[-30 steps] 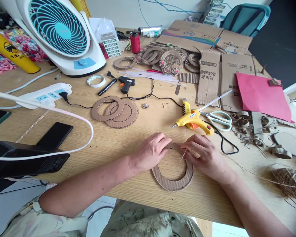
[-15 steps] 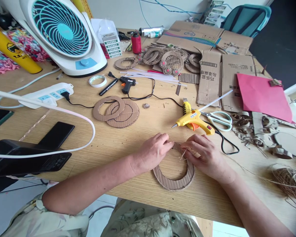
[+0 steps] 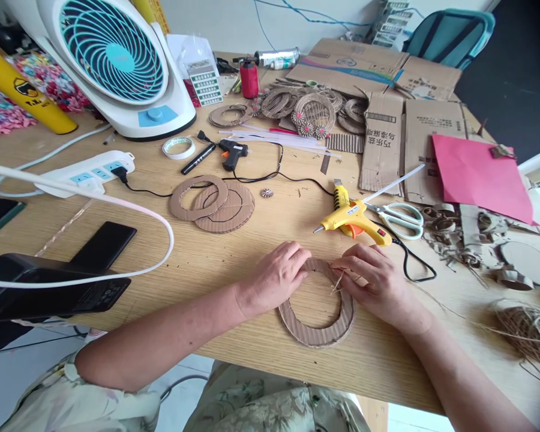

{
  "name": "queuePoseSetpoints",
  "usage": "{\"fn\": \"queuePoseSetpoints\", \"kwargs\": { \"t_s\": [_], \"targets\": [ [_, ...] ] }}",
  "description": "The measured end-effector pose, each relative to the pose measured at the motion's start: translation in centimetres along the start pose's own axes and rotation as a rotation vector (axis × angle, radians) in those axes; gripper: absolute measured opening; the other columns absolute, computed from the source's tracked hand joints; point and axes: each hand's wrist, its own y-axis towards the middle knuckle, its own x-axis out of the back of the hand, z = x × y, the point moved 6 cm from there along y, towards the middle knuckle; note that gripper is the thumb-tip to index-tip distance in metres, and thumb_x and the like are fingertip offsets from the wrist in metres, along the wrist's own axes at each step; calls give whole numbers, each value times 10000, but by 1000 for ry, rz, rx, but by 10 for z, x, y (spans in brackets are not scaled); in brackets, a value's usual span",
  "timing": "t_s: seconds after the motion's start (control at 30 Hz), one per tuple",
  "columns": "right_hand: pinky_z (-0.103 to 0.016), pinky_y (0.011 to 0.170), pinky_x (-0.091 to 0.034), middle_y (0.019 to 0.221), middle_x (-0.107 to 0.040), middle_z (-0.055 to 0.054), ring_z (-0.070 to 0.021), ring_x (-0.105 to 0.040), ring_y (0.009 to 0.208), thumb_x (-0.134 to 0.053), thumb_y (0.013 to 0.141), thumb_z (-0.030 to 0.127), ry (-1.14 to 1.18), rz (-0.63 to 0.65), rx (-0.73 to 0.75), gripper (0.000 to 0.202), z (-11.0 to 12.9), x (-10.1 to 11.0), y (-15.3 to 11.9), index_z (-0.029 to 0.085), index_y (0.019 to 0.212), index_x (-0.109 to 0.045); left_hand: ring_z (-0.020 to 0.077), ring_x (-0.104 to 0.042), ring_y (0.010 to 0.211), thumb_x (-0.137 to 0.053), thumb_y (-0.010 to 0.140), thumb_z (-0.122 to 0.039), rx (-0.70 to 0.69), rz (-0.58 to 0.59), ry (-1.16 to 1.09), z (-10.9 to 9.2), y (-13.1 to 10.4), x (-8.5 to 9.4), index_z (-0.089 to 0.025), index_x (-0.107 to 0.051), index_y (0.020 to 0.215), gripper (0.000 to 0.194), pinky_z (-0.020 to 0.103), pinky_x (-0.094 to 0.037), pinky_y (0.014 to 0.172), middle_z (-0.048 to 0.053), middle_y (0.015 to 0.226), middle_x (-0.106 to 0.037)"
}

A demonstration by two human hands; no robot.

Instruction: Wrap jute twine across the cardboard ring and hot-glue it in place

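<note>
A corrugated cardboard ring [image 3: 317,334] lies on the wooden table in front of me. My left hand [image 3: 276,277] grips its upper left rim, fingers closed over the edge. At the upper right of the ring, my right hand [image 3: 375,282] pinches a thin piece of twine [image 3: 338,281], whose loose end hangs over the ring's opening. From that hand the twine trails right to a twine bundle [image 3: 528,336] at the table's right side. Just beyond my hands rests a yellow glue gun [image 3: 353,217] with a clear glue stick in its back.
White-handled scissors [image 3: 402,221] lie beside the glue gun. To the left are another cardboard ring and a disc [image 3: 227,219], a black glue gun [image 3: 234,153], a tape roll [image 3: 179,148] and a power strip [image 3: 90,173]. Cardboard sheets [image 3: 384,141] and a fan [image 3: 117,66] stand farther back.
My left hand has shifted slightly left along the ring's rim, baring more of its top. My right hand stays in nearly the same place with the twine.
</note>
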Motion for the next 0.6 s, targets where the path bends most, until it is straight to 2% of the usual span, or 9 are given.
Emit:
{"fn": "queuePoseSetpoints", "kwargs": {
  "t_s": [0.2,0.43,0.6],
  "targets": [
    [-333,735,-423,846,-628,-35,-151,-568,750,-595,925,148,-8,10,-7,110,-2,0,-1,200,988,-668,213,-572,1013,-522,977,-125,-81,24,40,-6,0,2,-142,-602,1067,122,379,-538,949,73,1019,-580],
    [-334,731,-419,844,-632,-36,-151,-572,746,-600,927,146,-11,10,5,118,1,-1,0,201,1012,-660,205,-556,971,-455,989,-100,-96,44,133,-8,1,-1,-130,-612,1147,225,349,-543,904,79,996,-560],
    [-329,726,-421,836,-635,-33,-150,-581,743,-600,925,160,-3,5,1,110,1,-1,0,205,1000,-667,200,-560,981,-446,977,-79,-100,81,127,-10,4,-3,-131,-617,1109,223,345,-542,900,86,1042,-556]
  ]
}}
